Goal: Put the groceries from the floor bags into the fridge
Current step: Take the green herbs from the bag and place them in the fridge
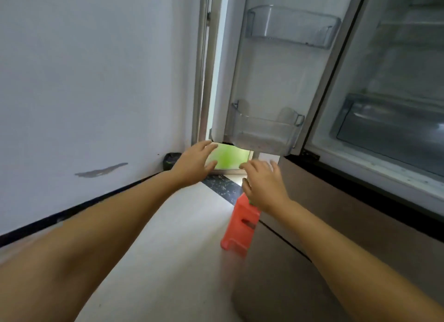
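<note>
Below the open fridge door (276, 81) both my hands reach forward, apart from each other and holding nothing. My left hand (194, 164) has its fingers spread and relaxed, the fingertips near the door's lower corner. My right hand (264, 182) is likewise loose, fingers straight, hovering above a red plastic stool (240, 225) that stands on the pale floor (168, 249) just beside the fridge's brown lower drawers (336, 216). Between my hands, past the door's bottom edge, a bright green patch (227, 159) shows; it is blurred and I cannot tell what it is. No grocery bags fall within my view, so I cannot say where the groceries lie. Two clear door bins (292, 27) sit on the inside of the door, one high and one low (262, 134), and I see nothing in either. To the right the fridge interior (396, 93) stands open, with a crisper drawer (389, 131) at the bottom. I can read no labels or writing anywhere. A small dark bin (171, 160) stands against the white wall (96, 81) at the left.
</note>
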Tool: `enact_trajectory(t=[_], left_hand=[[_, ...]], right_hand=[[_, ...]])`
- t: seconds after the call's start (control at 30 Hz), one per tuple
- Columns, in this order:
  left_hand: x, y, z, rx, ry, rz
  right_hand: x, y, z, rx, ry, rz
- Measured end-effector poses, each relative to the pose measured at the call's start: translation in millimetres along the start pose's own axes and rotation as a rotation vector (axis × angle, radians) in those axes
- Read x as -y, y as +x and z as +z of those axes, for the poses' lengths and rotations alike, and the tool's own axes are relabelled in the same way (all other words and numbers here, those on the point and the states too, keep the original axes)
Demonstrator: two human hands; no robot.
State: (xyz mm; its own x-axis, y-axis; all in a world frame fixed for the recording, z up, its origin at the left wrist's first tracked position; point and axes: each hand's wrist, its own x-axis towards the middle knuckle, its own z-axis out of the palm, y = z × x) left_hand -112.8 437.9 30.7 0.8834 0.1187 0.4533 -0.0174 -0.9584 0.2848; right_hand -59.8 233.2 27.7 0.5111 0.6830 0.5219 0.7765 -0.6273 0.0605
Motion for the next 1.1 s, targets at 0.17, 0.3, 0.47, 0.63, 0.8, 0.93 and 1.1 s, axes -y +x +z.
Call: enact_trajectory(t=[0.17, 0.3, 0.47, 0.63, 0.8, 0.93, 1.1], left_hand=[[3, -112, 37, 0.254, 0.077, -0.271], [23, -196, 28, 0.206, 0.099, -0.439], [74, -291, -15, 0.113, 0.196, -0.661], [133, -377, -75, 0.086, 0.314, -0.818], [199, -475, -145, 0.078, 0.343, -0.990], [245, -551, -201, 0.019, 0.337, -1.159], [296, -618, -247, 0.012, 0.338, -1.266]], right_hand=[[28, -41, 43, 0.507, -0.113, 0.064], [85, -54, 69, 0.537, -0.018, -0.061], [189, -52, 79, 0.566, 0.007, -0.257], [298, -38, 90, 0.599, 0.016, -0.407], [432, -25, 109, 0.686, 0.044, -0.504], [543, -19, 113, 0.712, 0.084, -0.608], [657, -9, 115, 0.733, 0.117, -0.730]])
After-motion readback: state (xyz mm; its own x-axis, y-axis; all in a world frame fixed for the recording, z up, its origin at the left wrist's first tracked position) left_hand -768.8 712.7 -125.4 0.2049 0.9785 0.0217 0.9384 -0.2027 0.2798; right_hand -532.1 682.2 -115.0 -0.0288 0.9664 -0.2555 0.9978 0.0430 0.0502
